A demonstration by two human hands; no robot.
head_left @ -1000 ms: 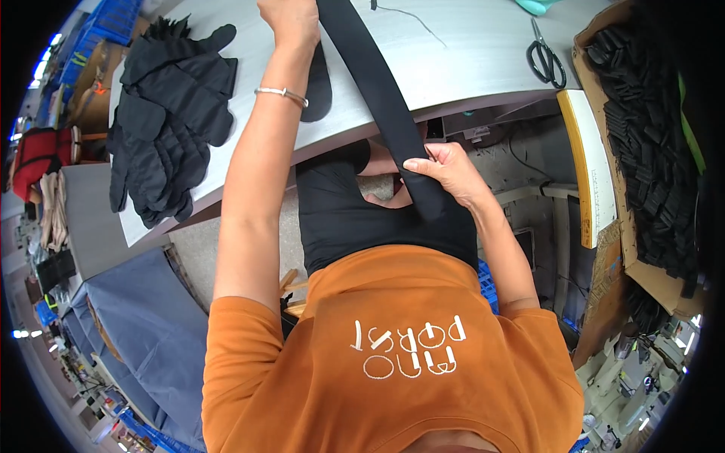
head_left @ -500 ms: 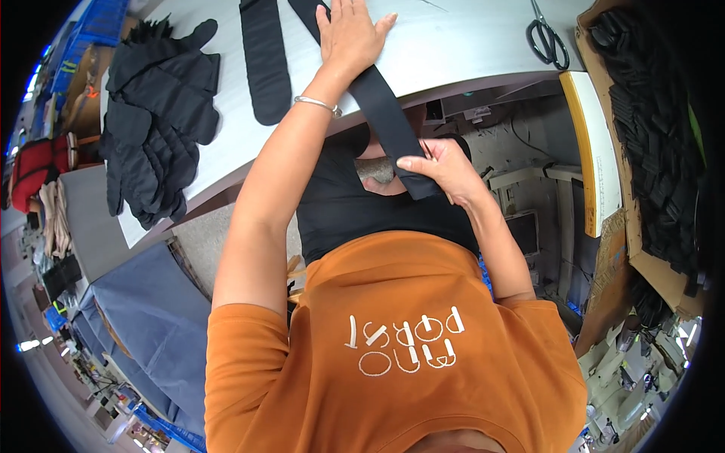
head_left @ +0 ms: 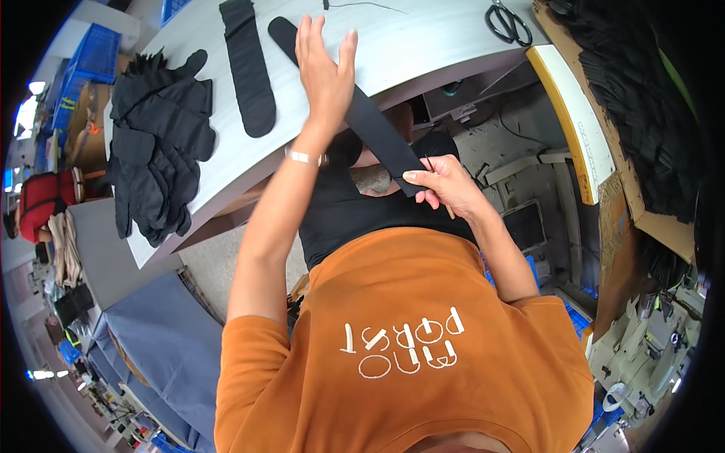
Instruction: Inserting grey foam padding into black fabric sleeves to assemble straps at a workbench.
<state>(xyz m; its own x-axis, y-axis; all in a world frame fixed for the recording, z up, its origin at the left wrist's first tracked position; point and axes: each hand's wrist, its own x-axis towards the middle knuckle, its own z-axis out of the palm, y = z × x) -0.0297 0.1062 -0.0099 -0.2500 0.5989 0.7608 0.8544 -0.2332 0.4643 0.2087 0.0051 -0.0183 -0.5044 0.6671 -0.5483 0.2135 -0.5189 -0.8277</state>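
A long black fabric strip point(head_left: 375, 130) with a rounded far end slants from the white table down over its front edge towards my lap. My right hand point(head_left: 447, 185) pinches its near end between thumb and fingers. A thin stick-like tool point(head_left: 451, 214), dark at the tip and tan at the other end, also lies in that hand; its kind is hard to make out. My left hand point(head_left: 326, 79) is open over the strip's upper part, fingers stretched; whether it touches the cloth I cannot tell. A second black strip point(head_left: 249, 72) lies flat to its left.
A heap of black fabric pieces point(head_left: 155, 143) covers the table's left end. Black-handled scissors point(head_left: 508, 24) lie at the right edge, near a yellow-and-white board point(head_left: 578, 124). A cardboard box point(head_left: 664, 234) of black pieces stands at the far right. A dark thread point(head_left: 370, 6) lies at the back.
My left hand has shifted slightly left and down, fingers now more upright, showing the strip's rounded far end. My right hand still grips the near end. The view has shifted a little.
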